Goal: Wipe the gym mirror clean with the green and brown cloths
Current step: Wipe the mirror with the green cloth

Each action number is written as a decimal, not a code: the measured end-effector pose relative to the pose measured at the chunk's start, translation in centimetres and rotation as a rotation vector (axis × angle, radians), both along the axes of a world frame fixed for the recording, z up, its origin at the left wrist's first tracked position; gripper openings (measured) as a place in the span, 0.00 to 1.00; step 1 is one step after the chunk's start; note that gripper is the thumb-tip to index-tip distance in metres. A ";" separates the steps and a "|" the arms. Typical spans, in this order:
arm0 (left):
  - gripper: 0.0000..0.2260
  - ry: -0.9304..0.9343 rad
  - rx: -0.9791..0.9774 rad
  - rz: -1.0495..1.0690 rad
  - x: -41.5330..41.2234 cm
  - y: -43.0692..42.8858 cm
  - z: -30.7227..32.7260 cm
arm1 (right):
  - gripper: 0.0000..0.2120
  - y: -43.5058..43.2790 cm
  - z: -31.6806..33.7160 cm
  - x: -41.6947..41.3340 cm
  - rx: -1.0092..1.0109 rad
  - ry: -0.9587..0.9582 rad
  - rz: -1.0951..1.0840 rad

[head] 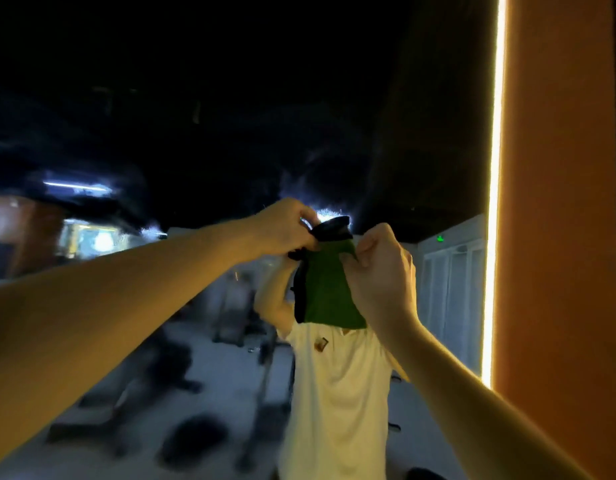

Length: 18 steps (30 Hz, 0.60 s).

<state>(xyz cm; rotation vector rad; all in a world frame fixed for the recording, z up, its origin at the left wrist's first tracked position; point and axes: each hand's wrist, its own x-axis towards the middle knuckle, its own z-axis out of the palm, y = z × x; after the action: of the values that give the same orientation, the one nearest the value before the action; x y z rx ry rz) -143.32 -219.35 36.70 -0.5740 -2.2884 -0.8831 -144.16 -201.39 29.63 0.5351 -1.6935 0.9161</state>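
Raising both hands in front of the mirror, left of the light strip, the person holds the two cloths up high in the head view. What could go wrong from here: the green cloth hangs only from its top edge, and the brown cloth, which looks almost black in this light, is bunched on top of it. If one pinch loosens while the two are sorted, a cloth may slip and fall. Wiping with a bunched cloth may also leave streaks, I think.

The fingers of the left hand are curled round the dark bundle at the cloth corner farther from the light strip. The fingers of the right hand are clenched on the green corner nearer the light strip. The green cloth hangs between and below both hands. Whether it touches the glass I cannot tell.
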 end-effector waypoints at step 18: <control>0.09 0.691 -0.242 0.385 -2.1 -9.8 2.4 | 0.32 -12.1 1.2 -9.2 0.406 0.160 -0.608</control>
<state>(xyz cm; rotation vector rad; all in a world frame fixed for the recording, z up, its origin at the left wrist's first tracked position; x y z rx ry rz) -145.46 -229.19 39.14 -0.4270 -1.7769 -0.1703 -153.35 -213.50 30.88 0.3097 -1.7519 0.0897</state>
